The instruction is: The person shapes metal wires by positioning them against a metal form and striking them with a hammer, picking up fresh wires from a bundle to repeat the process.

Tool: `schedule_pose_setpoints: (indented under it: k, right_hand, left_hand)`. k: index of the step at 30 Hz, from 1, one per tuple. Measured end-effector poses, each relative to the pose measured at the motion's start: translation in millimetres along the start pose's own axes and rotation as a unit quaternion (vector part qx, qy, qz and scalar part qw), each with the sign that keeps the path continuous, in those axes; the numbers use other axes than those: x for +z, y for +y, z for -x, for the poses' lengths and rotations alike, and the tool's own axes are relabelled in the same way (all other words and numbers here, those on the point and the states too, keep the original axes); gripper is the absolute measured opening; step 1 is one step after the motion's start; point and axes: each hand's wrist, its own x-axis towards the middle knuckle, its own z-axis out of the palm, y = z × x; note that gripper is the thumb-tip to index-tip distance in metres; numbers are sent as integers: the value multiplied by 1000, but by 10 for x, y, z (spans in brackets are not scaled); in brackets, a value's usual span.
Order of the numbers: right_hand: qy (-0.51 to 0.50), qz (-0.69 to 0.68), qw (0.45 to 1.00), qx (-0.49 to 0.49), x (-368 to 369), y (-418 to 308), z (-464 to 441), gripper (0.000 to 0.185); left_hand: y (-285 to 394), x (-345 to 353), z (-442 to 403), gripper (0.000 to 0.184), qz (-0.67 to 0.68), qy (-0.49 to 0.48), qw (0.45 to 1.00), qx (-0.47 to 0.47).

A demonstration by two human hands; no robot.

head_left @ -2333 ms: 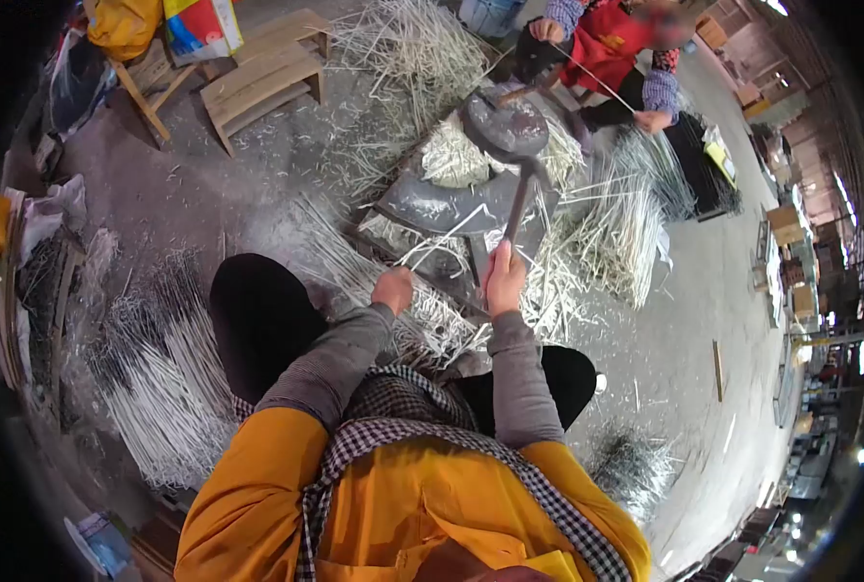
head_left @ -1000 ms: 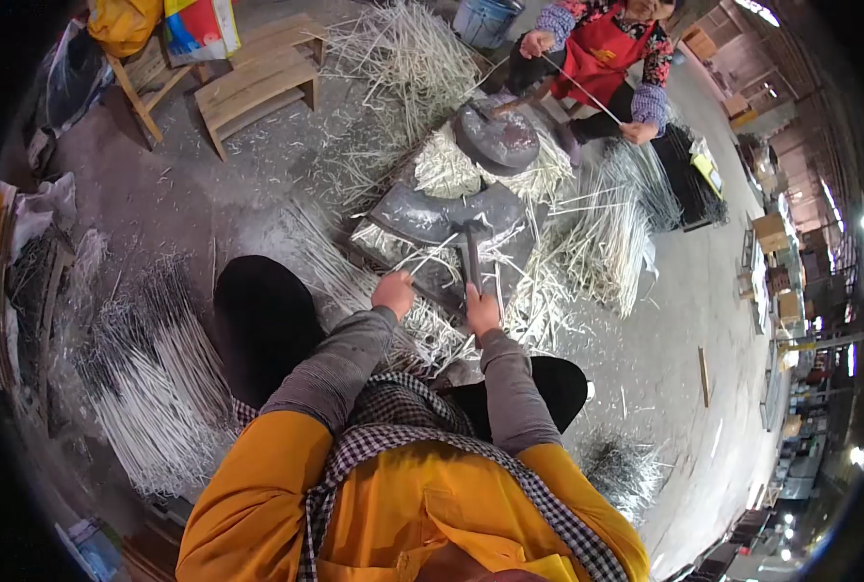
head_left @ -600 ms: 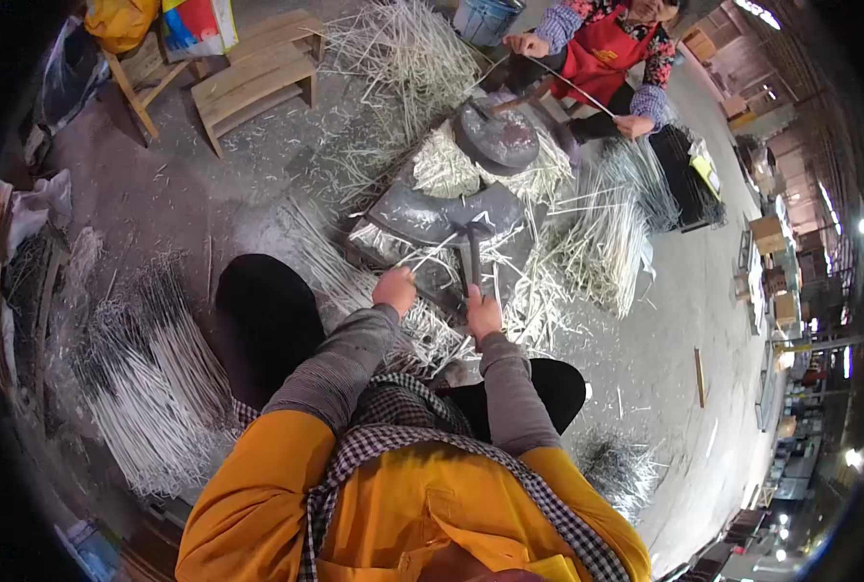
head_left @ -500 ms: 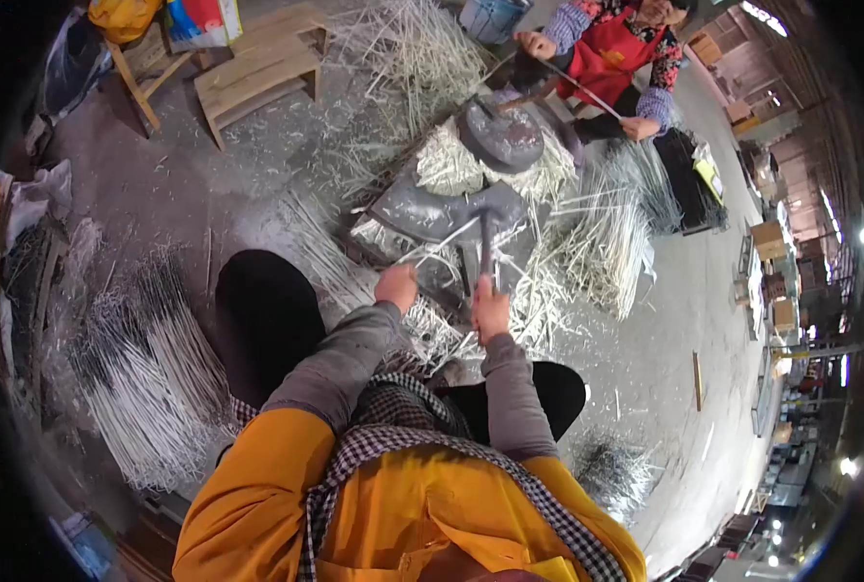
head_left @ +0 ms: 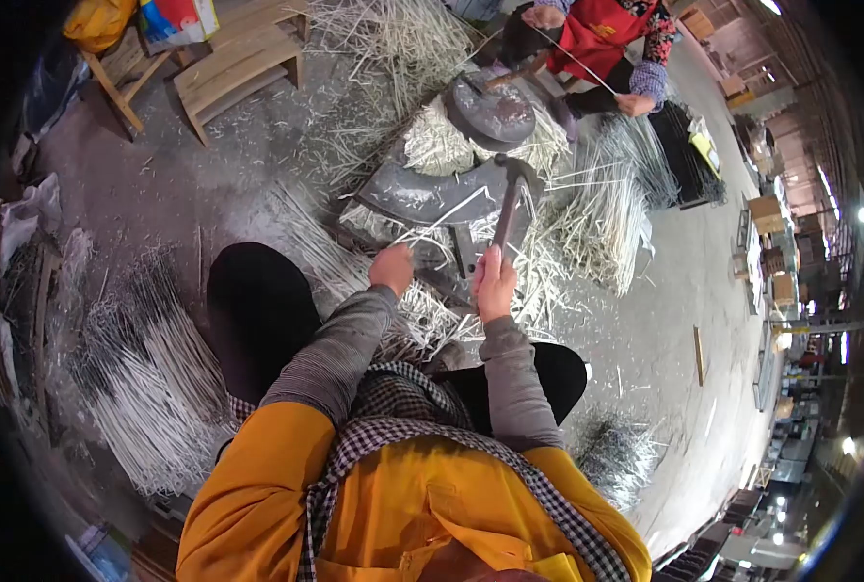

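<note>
My right hand (head_left: 494,283) is closed round the handle of a hammer (head_left: 510,215). The hammer's head is over the right end of a dark, curved metal slab (head_left: 408,197); whether it touches is hard to tell. My left hand (head_left: 391,269) pinches a thin, pale metal strip (head_left: 442,224), whose bent far end lies over the slab's front edge. Pale strips and scraps lie beneath and around the slab. Behind it sits a second round, dark metal block (head_left: 490,114) on more pale strips.
Opposite me, a person in a red apron (head_left: 597,44) holds a thin rod (head_left: 582,60) in both hands. Bundles of pale rods (head_left: 151,388) lie at left, with another pile (head_left: 602,218) at right. A wooden bench (head_left: 233,82) stands at the back left.
The hammer has swung up and to the right, away from the middle of the slab. My left hand keeps its pinch on the strip. The view has shifted slightly.
</note>
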Motion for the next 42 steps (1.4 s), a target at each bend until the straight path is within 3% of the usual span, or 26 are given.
schedule_pose_setpoints:
  k: [2, 5, 10, 14, 17, 18, 21, 22, 25, 26, 28, 30, 33, 34, 37, 38, 41, 42]
  right_hand:
    - [24, -42, 998, -34, 42, 3, -5, 50]
    - [-17, 305, 948, -90, 58, 701, -103, 49]
    - [-38, 123, 990, -54, 61, 372, -73, 50]
    - [22, -39, 994, -100, 69, 11, 13, 49]
    - [-37, 316, 944, -86, 37, 688, -85, 48]
    - [-39, 316, 944, -93, 68, 698, -193, 48]
    - [-48, 99, 994, -27, 44, 366, -32, 46]
    - [-47, 100, 994, -18, 39, 268, 26, 46]
    - [17, 20, 993, -112, 84, -13, 96, 45]
    - [18, 18, 993, -116, 70, 118, 44, 45]
    - [-44, 171, 984, -19, -23, 741, -96, 44]
    - [-80, 248, 965, 25, 45, 518, -161, 43]
    - [-44, -11, 998, 34, -12, 50, 33, 46]
    - [-41, -10, 998, 42, -19, 79, 78, 46]
    - [41, 71, 990, -113, 51, 51, 90, 50]
    - [44, 69, 990, -117, 47, 119, 48, 50]
    - [-75, 298, 951, -21, 18, 626, -89, 63]
    - [-80, 300, 950, -22, 12, 611, -99, 63]
  left_hand:
    - [13, -16, -2, 18, -1, -7, 1000, -1]
    - [6, 16, -41, 19, 6, -12, 1000, -12]
    - [-156, 187, -35, 19, 29, -3, 1000, -11]
    - [28, 58, -56, 18, 10, -3, 1000, 2]
    - [118, -2, -88, 18, -7, -5, 1000, -14]
    - [118, -1, -169, 17, -6, 16, 1000, 4]
    - [-35, 159, -35, 17, -7, 32, 999, 21]
    - [-72, 206, -61, 17, 0, 29, 999, 23]
    - [-58, 198, -111, 17, 11, 26, 999, 37]
    - [-22, 164, -112, 17, 4, 17, 1000, 26]
    - [85, 83, -114, 16, -6, 1, 1000, -1]
    - [118, 59, -258, 17, -12, 13, 1000, 6]
    - [48, 165, -120, 18, -29, -7, 1000, 7]
    - [43, 191, -110, 19, -22, -11, 1000, -4]
    - [86, 160, -189, 20, -10, -8, 1000, -15]
    - [107, 145, -187, 21, 1, -1, 1000, -7]
    - [108, 142, -224, 23, 24, 16, 1000, 6]
    - [61, 174, -244, 24, 42, 25, 999, 22]
